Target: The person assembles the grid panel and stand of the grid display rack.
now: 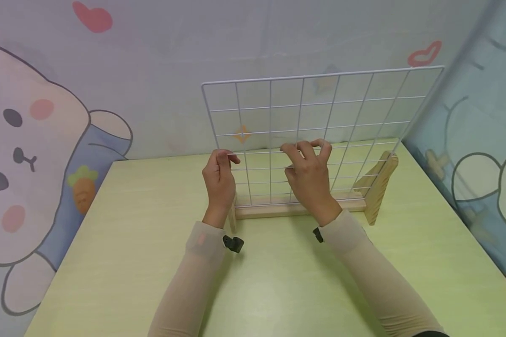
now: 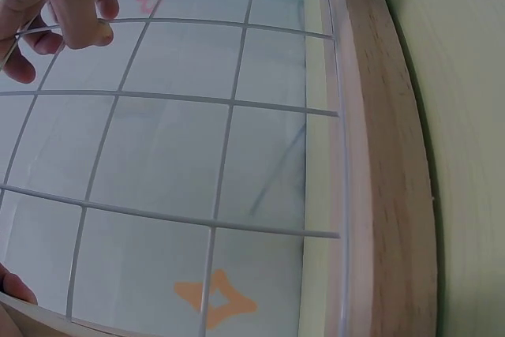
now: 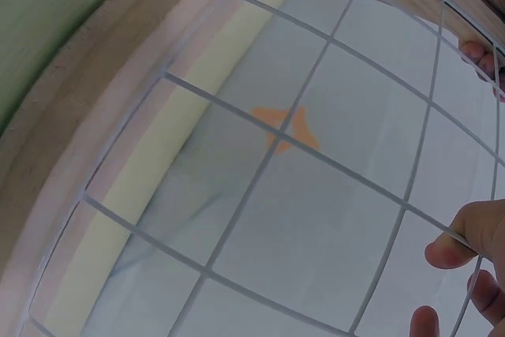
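A white wire grid panel [image 1: 270, 79] stands upright, leaning slightly, in a wooden base [image 1: 274, 213] on the table. My left hand [image 1: 220, 182] grips the panel's left side edge, just above the left wooden end piece [image 1: 233, 217]. Near the middle of the mesh, my right hand [image 1: 311, 175] has its fingers hooked through the grid and curled round the wires. In the left wrist view the panel's lower wire [image 2: 345, 171] runs along the wooden bar [image 2: 387, 163]. The right wrist view shows the right thumb [image 3: 461, 238] against a wire.
A triangular wooden end piece [image 1: 381, 187] supports the panel's right end. The pale yellow-green table [image 1: 152, 243] stretches out on both sides. Behind it hangs a light backdrop [image 1: 164, 84] with hearts, and a cartoon bear [image 1: 29, 140] is printed at the left.
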`<state>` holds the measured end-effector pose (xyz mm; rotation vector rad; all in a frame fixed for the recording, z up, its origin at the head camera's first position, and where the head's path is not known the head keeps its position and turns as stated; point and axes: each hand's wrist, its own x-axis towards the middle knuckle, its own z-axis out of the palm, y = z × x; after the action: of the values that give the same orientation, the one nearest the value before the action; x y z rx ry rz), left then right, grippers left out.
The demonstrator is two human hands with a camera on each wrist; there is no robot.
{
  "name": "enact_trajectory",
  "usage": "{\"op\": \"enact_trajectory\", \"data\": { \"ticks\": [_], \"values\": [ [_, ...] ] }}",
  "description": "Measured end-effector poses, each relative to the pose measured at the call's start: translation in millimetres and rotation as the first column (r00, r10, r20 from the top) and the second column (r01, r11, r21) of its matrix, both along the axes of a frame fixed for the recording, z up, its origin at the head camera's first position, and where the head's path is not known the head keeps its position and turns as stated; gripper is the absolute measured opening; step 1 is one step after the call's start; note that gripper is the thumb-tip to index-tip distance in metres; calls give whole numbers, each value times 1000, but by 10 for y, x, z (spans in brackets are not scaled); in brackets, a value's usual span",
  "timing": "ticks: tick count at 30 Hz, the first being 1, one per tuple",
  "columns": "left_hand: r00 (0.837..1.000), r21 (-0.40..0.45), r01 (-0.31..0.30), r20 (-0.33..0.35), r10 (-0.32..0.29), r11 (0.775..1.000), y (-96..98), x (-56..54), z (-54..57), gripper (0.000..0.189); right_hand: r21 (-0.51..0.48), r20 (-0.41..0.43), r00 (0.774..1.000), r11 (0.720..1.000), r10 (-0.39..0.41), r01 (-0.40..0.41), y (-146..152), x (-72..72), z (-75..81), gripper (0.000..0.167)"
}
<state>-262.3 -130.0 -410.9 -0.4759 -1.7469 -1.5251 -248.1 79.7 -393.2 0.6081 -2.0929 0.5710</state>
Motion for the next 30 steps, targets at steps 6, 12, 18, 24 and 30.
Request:
{"op": "enact_trajectory", "data": {
  "ticks": [6,12,18,24,30],
  "values": [
    [1000,11,12,-15,-12,1000,-5,11,12,59,6,-34,999,1000,13,-13,-18,-44,-38,44],
    [1000,14,19,-12,-19,1000,-4,-11,-19,60,10,-35,999,1000,7,-6,-11,-27,-52,43],
    [1000,-13,15,-7,-16,1000,-43,-41,-17,61,32,41,999,999,22,-23,43,35,-11,50],
    [999,-40,31,20,-30,999,-114,-44,-15,58,134,137,990,990,19,-37,156,143,55,69],
    [990,-83,109,104,-100,991,-249,27,-1,61,116,75,993,988,95,-103,371,285,6,63]
  ]
}}
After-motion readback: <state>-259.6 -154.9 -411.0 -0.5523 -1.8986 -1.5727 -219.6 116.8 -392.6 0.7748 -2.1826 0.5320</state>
